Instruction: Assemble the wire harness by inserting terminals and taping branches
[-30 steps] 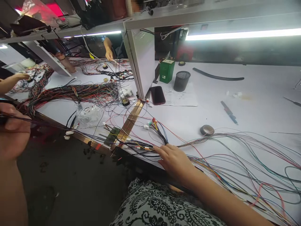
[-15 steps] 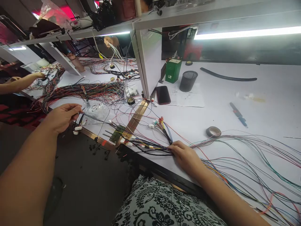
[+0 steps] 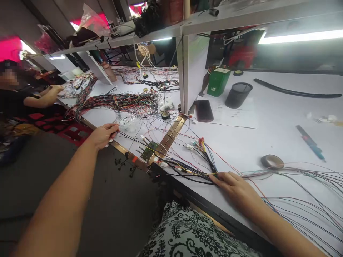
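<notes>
1. Left hand [image 3: 104,135]: fingers pinch thin dark wires [image 3: 129,136] beside clear plastic bag [image 3: 130,124].
2. Right hand [image 3: 232,182]: fingers grip wire bundle [image 3: 199,172] lying on tabletop's [image 3: 241,142] near side.
3. Tape roll [image 3: 272,162] lies beyond right hand.

Black, red and yellow wires [image 3: 211,162], green box [image 3: 219,83], white tabletop [image 3: 241,142], black-on-grey floral cloth [image 3: 190,235]

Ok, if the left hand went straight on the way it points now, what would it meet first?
Probably the clear plastic bag just beyond the left hand; depth is unclear, so they may already touch.
</notes>
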Tool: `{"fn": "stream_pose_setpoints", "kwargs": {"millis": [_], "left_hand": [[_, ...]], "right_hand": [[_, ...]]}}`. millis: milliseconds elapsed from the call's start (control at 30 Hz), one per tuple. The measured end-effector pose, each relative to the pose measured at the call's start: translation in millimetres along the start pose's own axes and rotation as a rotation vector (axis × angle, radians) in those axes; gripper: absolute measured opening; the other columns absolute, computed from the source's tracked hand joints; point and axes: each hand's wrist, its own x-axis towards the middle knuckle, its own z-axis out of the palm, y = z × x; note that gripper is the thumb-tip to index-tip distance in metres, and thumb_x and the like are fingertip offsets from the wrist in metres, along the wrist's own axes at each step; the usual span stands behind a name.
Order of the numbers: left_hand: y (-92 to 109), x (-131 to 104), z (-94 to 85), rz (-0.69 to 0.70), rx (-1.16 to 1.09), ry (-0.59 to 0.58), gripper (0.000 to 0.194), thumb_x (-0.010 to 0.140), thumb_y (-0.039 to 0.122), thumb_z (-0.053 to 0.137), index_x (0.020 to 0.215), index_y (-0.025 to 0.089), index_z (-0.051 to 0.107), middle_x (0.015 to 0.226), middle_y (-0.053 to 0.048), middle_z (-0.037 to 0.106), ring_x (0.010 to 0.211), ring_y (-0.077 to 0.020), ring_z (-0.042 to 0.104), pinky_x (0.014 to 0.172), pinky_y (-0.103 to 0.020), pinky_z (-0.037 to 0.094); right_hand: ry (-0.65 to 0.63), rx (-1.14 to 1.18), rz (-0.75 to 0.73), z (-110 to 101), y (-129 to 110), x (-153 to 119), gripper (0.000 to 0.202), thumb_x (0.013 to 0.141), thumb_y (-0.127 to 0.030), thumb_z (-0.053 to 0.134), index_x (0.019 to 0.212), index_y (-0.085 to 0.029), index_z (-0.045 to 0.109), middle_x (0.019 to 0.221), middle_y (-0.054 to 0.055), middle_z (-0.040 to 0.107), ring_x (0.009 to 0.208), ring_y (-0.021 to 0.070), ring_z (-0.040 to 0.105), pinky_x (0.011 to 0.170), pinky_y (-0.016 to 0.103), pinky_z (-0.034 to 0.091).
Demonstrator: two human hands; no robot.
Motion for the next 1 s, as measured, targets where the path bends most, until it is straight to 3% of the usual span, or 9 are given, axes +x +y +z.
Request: {"fn": "stream_pose_setpoints", "kwargs": {"millis": [267, 500, 567, 667, 700, 733, 800, 867, 1000], "left_hand": [[12, -29, 41.9, 0.07, -0.078, -0.085, 0.038, 0.063, 0.042, 0.08, 0.078, 0.016, 0.056, 0.076, 0.0, 0.059, 0.052, -0.0052, 0.044, 0.047, -0.019, 0.033], [19, -5, 49.2, 0.324, 0.533, 0.217, 0.033, 0.074, 0.047, 0.067, 0.086, 0.017, 0.062, 0.064, 0.001, 0.054, 0.064, -0.0167, 0.053, 0.06, -0.03, 0.04], [23, -8, 55.9, 0.384, 0.601, 0.28, 0.033, 0.073, 0.046, 0.069, 0.09, 0.018, 0.064, 0.08, -0.005, 0.062, 0.091, -0.0283, 0.057, 0.073, -0.037, 0.042], [26, -32, 85.4, 0.584, 0.711, 0.328, 0.044, 0.076, 0.044, 0.067, 0.111, 0.018, 0.061, 0.131, -0.012, 0.053, 0.132, -0.0377, 0.034, 0.101, -0.049, 0.032], [24, -46, 100.2, 0.722, 0.794, 0.291, 0.045, 0.08, 0.045, 0.063, 0.115, 0.017, 0.06, 0.136, -0.014, 0.05, 0.132, -0.0375, 0.035, 0.105, -0.052, 0.029], [20, -61, 116.6, 0.84, 0.859, 0.117, 0.045, 0.082, 0.045, 0.061, 0.118, 0.018, 0.06, 0.132, -0.015, 0.053, 0.128, -0.0353, 0.042, 0.105, -0.051, 0.03], [5, -93, 150.3, 0.952, 0.925, -0.407, 0.045, 0.083, 0.051, 0.058, 0.12, 0.025, 0.061, 0.124, -0.011, 0.061, 0.118, -0.0298, 0.053, 0.104, -0.046, 0.036], [-15, -125, 179.6, 0.988, 0.959, -0.739, 0.047, 0.084, 0.056, 0.054, 0.121, 0.028, 0.061, 0.122, -0.008, 0.064, 0.116, -0.0286, 0.055, 0.106, -0.048, 0.035], [-49, -176, 211.9, 0.952, 0.818, -0.828, 0.038, 0.085, 0.059, 0.048, 0.101, 0.032, 0.07, 0.092, -0.009, 0.072, 0.092, -0.0227, 0.064, 0.087, -0.04, 0.05]], "right_hand": [[-0.055, -0.017, 0.029, -13, 26, -68, 0.056, 0.092, -0.014, 0.043, 0.143, -0.035, 0.042, 0.11, 0.007, 0.064, 0.091, 0.021, 0.061, 0.08, 0.034, 0.053], [-0.024, -0.029, 0.052, -32, -2, -40, 0.052, 0.092, -0.009, 0.042, 0.139, -0.031, 0.046, 0.108, 0.006, 0.066, 0.09, 0.0202, 0.061, 0.08, 0.035, 0.05], [0.078, -0.042, 0.089, -34, -5, -31, 0.046, 0.093, -0.011, 0.043, 0.133, -0.03, 0.051, 0.106, 0.006, 0.066, 0.088, 0.0201, 0.061, 0.079, 0.037, 0.049], [0.216, -0.057, 0.239, -37, -7, -20, 0.035, 0.093, -0.025, 0.051, 0.127, -0.026, 0.053, 0.105, 0.008, 0.066, 0.092, 0.0232, 0.06, 0.082, 0.041, 0.049], [0.208, -0.055, 0.281, -36, -8, -16, 0.038, 0.091, -0.031, 0.055, 0.128, -0.025, 0.052, 0.106, 0.009, 0.065, 0.095, 0.0251, 0.06, 0.083, 0.043, 0.049], [0.175, -0.051, 0.3, -34, -9, -12, 0.046, 0.087, -0.037, 0.06, 0.13, -0.024, 0.05, 0.108, 0.01, 0.065, 0.096, 0.0271, 0.06, 0.082, 0.044, 0.05], [0.073, -0.044, 0.284, -25, -12, -7, 0.06, 0.08, -0.039, 0.068, 0.134, -0.023, 0.047, 0.108, 0.012, 0.063, 0.094, 0.0291, 0.06, 0.08, 0.045, 0.052], [-0.009, -0.03, 0.264, -15, -13, -3, 0.06, 0.08, -0.029, 0.068, 0.135, -0.024, 0.046, 0.104, 0.011, 0.063, 0.087, 0.0269, 0.062, 0.073, 0.041, 0.054], [-0.028, 0.096, 0.301, -7, -4, 2, 0.046, 0.089, -0.026, 0.054, 0.134, -0.025, 0.045, 0.105, 0.01, 0.061, 0.082, 0.0225, 0.066, 0.066, 0.034, 0.056]]}}
